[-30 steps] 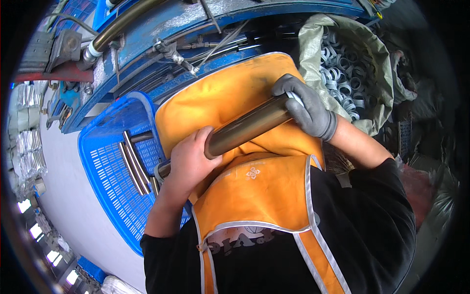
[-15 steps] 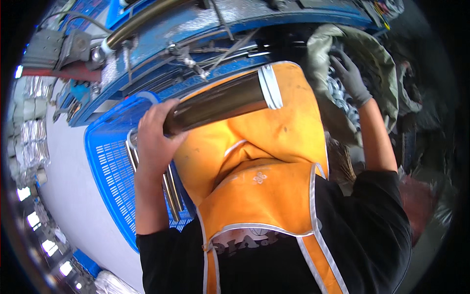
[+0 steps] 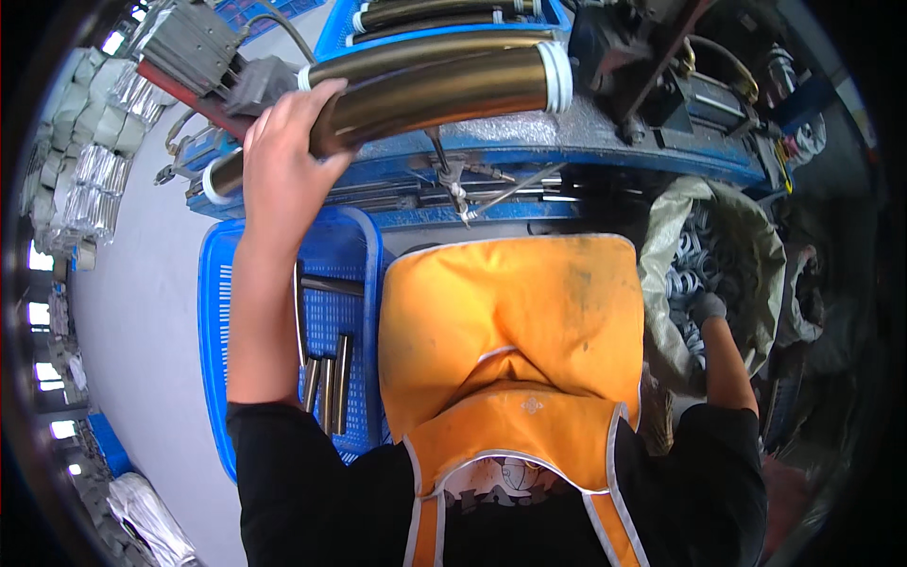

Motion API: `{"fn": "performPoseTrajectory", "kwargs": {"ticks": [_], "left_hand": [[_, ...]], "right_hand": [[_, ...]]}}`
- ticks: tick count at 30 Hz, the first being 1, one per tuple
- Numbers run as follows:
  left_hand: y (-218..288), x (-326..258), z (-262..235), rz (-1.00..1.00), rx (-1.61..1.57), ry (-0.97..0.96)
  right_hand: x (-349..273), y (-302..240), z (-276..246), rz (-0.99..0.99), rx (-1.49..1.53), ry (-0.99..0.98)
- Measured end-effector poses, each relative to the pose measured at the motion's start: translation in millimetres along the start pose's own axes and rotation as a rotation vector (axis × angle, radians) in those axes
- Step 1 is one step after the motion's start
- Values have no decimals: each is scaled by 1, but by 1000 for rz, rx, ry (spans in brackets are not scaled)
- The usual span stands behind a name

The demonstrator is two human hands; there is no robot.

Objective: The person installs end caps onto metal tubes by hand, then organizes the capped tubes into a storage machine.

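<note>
Gripping a dark brass-coloured metal tube (image 3: pixel 444 90) near its left end, your bare left hand (image 3: pixel 283 161) is wrapped over the top of it, fingers closed round the barrel. The tube lies nearly level above the far blue machine bed (image 3: pixel 567 156), its white-capped right end pointing right. Just beyond it, a second similar tube (image 3: pixel 425 47) lies parallel, and more tubes rest in a blue tray (image 3: pixel 453 11) at the far edge.

Your gloved right hand (image 3: pixel 707 307) reaches down into an open pale sack (image 3: pixel 675 236) at your right, among grey metal rings (image 3: pixel 685 274); whether its fingers are closed on a ring cannot be told.

On your near left, a blue plastic crate (image 3: pixel 219 359) with a lattice wall holds several short dark tubes (image 3: pixel 326 378) lying on its floor. Its right rim sits just beside your orange apron (image 3: pixel 515 321).

Left of the crate, grey floor (image 3: pixel 142 312) runs open toward wrapped silvery bundles (image 3: pixel 90 180) stacked along the far-left edge. A grey box with a red bar (image 3: pixel 194 47) stands at the far left of the machine.
</note>
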State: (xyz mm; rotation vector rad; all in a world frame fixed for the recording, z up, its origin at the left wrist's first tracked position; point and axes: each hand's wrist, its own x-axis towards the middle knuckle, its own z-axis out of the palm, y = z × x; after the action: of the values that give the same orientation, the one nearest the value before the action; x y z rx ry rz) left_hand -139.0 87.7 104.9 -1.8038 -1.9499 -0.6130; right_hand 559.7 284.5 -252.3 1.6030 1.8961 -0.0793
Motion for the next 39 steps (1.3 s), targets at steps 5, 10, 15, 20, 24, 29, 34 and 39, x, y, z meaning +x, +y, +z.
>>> {"fn": "performPoseTrajectory", "kwargs": {"ticks": [5,10,15,20,24,29,34,39], "left_hand": [[-15,46,29,53,62,41],[-25,81,98,-9,14,-242],[-29,87,171,-140,19,-394],[-23,75,180,-122,114,-369],[-33,28,157,-121,16,-148],[-80,-88,115,-246,-29,175],[-145,-293,103,-734,-12,11],[-154,-529,180,-1294,-117,-463]], "right_hand": [[-2,-17,-26,51,-38,-40],[8,-13,-20,90,-34,-87],[18,-11,-10,28,-58,-139],[20,2,21,62,-52,-122],[8,-11,-9,23,-96,-121],[17,-4,-2,-129,-267,-92],[32,13,-11,-437,-212,-93],[45,113,26,-696,-660,127]]}}
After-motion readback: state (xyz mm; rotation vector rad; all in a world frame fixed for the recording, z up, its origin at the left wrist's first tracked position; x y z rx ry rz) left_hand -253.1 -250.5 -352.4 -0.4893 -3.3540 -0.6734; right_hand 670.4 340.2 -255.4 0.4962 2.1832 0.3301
